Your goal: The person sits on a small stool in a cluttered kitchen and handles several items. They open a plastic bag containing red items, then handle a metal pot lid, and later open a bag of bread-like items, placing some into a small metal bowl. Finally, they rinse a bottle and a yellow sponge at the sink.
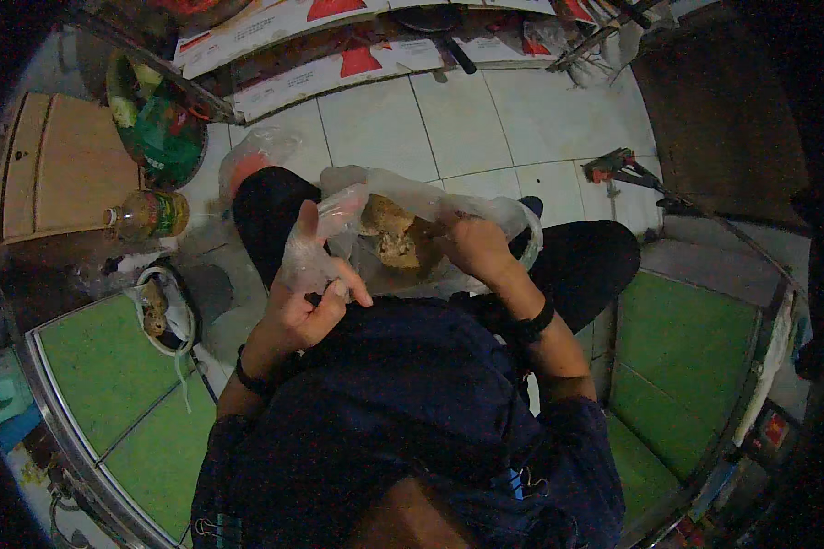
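Note:
An open translucent plastic bag [398, 182] hangs between my knees. Inside it lie lumpy brown pieces [398, 247], perhaps root vegetables; the picture is too blurred to settle their kind. My left hand [312, 295] is at the bag's left side, with thin plastic drawn across its palm and fingers. One of its fingers points up and the others are bent around the film. At the right of the opening, my right hand [477, 247] is curled, its fingertips hidden near the brown pieces. Dark bands circle both wrists.
On the left are a pale-rimmed container [191, 329] with brown pieces, an oil bottle [152, 214], a green bag [168, 141] and a wooden cabinet [86, 165]. A black pan handle [460, 56] juts from the rack ahead. A red-and-black long-shafted tool [618, 168] leans at right.

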{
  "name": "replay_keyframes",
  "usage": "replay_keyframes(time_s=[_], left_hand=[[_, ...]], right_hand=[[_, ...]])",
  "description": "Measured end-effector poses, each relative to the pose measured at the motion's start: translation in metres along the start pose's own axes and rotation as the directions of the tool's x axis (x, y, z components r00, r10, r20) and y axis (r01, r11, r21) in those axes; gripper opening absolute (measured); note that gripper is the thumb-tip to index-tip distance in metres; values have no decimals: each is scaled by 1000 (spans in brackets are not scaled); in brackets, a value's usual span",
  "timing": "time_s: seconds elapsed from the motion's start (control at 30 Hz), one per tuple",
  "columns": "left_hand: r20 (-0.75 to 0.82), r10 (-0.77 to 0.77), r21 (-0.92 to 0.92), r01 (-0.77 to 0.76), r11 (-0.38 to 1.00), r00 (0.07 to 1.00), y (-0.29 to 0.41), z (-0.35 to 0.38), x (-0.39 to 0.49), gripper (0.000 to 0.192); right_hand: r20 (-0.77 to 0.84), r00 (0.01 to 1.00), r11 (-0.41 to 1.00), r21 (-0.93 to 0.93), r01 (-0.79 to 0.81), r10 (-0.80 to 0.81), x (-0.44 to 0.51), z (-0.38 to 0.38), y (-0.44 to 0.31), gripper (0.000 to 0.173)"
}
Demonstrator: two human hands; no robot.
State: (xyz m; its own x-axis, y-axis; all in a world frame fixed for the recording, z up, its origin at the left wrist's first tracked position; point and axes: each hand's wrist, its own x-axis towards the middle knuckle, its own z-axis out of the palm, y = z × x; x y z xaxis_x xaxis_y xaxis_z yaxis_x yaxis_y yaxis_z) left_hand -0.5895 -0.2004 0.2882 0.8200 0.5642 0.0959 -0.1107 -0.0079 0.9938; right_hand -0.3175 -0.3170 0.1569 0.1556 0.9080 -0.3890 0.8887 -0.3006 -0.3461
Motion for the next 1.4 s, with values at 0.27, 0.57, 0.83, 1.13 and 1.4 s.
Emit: replay_keyframes(time_s=[0.27, 0.57, 0.83, 1.13, 1.4], left_hand=[[66, 65, 117, -73, 990, 996, -2, -10, 4, 101], [-8, 97, -9, -97, 995, 995, 9, -6, 5, 110], [-83, -9, 74, 15, 997, 996, 7, -25, -4, 102], [-73, 84, 75, -79, 994, 994, 2, -26, 8, 104], [-108, 38, -41, -42, 998, 993, 3, -23, 9, 100]], right_hand=[[-205, 978, 997, 75, -24, 39, 18, 4, 1, 31], [-143, 989, 956, 281, 85, -46, 67, 52, 24, 36], [-196, 976, 933, 325, 153, -92, 80, 52, 25, 56], [272, 961, 923, 379, -64, -45, 65, 17, -2, 46], [-71, 979, 682, 727, -79, 189, 18, -32, 4, 35]])
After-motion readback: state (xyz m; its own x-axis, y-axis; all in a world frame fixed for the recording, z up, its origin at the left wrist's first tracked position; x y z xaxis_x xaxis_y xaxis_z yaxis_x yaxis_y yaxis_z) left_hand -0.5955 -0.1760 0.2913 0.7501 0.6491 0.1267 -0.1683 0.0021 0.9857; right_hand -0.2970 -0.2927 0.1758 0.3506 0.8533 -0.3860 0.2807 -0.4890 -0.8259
